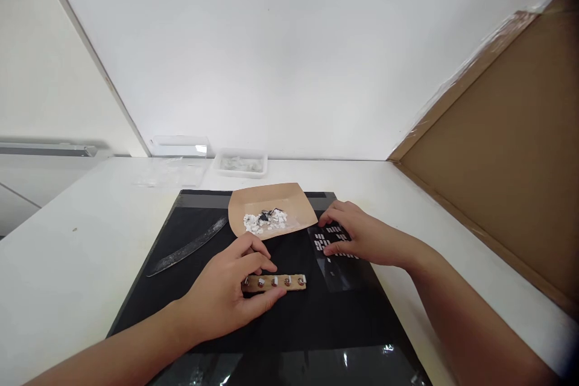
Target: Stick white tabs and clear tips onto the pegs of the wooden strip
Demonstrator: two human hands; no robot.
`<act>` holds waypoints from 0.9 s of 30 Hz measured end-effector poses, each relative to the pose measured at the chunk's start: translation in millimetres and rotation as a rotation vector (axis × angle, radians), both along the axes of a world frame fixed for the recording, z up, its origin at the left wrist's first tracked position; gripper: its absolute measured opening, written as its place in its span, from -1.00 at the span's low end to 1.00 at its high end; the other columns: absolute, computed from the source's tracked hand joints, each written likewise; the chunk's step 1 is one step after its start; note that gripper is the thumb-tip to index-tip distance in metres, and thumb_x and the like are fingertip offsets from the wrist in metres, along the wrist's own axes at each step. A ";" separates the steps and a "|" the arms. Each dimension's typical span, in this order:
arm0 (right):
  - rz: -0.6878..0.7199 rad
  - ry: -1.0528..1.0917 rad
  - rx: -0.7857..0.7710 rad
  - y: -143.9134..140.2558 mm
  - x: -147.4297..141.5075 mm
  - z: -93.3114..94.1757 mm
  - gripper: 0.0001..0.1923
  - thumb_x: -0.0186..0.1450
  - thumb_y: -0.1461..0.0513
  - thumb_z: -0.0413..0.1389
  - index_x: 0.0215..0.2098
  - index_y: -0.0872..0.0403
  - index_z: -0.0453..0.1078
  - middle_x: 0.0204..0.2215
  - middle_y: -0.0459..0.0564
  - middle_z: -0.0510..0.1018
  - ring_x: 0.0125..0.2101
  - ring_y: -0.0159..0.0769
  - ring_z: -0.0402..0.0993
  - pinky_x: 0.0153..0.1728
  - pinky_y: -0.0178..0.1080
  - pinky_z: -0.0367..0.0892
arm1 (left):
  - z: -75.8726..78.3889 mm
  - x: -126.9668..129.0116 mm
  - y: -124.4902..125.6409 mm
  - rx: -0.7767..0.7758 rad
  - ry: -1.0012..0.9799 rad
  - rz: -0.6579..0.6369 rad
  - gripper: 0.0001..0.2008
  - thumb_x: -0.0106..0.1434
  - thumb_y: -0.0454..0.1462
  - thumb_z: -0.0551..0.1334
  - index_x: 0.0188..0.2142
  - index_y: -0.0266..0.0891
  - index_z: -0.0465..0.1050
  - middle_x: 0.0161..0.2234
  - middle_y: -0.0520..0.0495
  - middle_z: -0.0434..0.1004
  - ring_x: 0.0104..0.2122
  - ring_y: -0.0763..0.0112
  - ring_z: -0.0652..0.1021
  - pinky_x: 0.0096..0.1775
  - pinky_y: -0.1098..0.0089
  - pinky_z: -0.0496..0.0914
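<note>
A short tan strip (281,283), which looks like cardboard or wood, lies on the black mat. It carries a row of several small copper-coloured round parts, with little white pieces on or beside some. My left hand (235,280) is around the strip's left end, its thumb along the near edge and its fingers curled over the far side. To the right lies a clear sheet (339,274) with several small white rectangular pieces (322,242) on it. Over this sheet is my right hand (355,232), thumb and forefinger apart at its left part; the other fingers are partly hidden.
Behind the strip stands a brown paper tray (301,202) with white scraps and dark bits. A dark curved strip (190,248) lies left on the black mat (271,325). At the wall are a white plastic tray (217,170) and clear plastic pieces (181,163). Cardboard (497,151) borders the right.
</note>
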State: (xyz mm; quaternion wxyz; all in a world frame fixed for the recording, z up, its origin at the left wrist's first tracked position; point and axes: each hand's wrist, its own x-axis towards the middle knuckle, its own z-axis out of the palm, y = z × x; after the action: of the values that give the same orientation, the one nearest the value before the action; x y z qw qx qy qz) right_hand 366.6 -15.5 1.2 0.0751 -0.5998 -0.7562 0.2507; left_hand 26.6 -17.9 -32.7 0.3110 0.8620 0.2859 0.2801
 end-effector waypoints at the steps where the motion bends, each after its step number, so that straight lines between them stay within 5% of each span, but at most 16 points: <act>1: -0.009 0.009 0.000 0.0 0.2 -0.2 -0.54 0.29 -0.10 0.30 0.05 -0.08 0.47 0.08 0.10 0.44 0.11 0.07 0.34 0.08 0.02 0.35 | 0.4 0.1 0.0 0.005 0.001 -0.001 -0.81 0.36 -0.16 0.37 -0.09 -0.17 0.59 -0.03 -0.17 0.48 -0.19 0.33 0.59 -0.18 0.34 0.55; 9: -0.045 -0.049 0.102 3.3 9.2 -6.5 -0.53 0.34 -0.09 0.25 0.10 -0.05 0.45 0.15 0.14 0.41 0.16 0.08 0.34 0.14 0.02 0.33 | 1.9 0.4 -0.5 0.008 0.014 0.001 -0.88 0.40 -0.20 0.32 -0.14 -0.18 0.57 -0.06 -0.14 0.47 -0.23 0.36 0.58 -0.21 0.35 0.53; 15: -0.047 -0.086 0.089 5.0 9.6 -4.9 -0.66 0.36 -0.07 0.21 -0.11 -0.01 0.41 -0.02 0.12 0.49 0.01 0.02 0.40 -0.05 -0.06 0.36 | 2.5 0.2 -0.4 0.009 0.015 -0.009 -0.90 0.43 -0.21 0.29 -0.15 -0.18 0.54 -0.07 -0.13 0.45 -0.22 0.35 0.59 -0.20 0.35 0.52; 20: -0.041 -0.013 0.062 1.9 8.6 9.6 -0.72 0.44 -0.04 0.11 -0.21 -0.02 0.40 -0.24 0.02 0.57 -0.24 -0.13 0.45 -0.25 -0.14 0.31 | 2.6 -0.2 -0.3 0.006 0.008 -0.003 -0.91 0.42 -0.22 0.30 -0.17 -0.19 0.53 -0.08 -0.13 0.45 -0.19 0.33 0.58 -0.17 0.33 0.52; 27: -0.050 0.284 -0.030 -9.8 15.2 34.2 -0.61 0.42 -0.13 0.19 0.01 -0.07 0.42 -0.34 -0.07 0.58 -0.34 -0.24 0.45 -0.27 -0.19 0.35 | 8.2 -0.5 -0.5 0.111 -0.053 -0.009 -0.89 0.36 -0.21 0.37 -0.18 -0.17 0.55 -0.13 -0.15 0.51 -0.15 0.25 0.56 -0.07 0.22 0.48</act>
State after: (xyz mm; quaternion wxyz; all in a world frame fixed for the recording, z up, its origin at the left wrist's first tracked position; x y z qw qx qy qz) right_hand 381.8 -25.3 35.4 0.1783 -0.5780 -0.7190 0.3424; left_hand 26.1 -18.3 -24.5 0.2712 0.8714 0.2577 0.3172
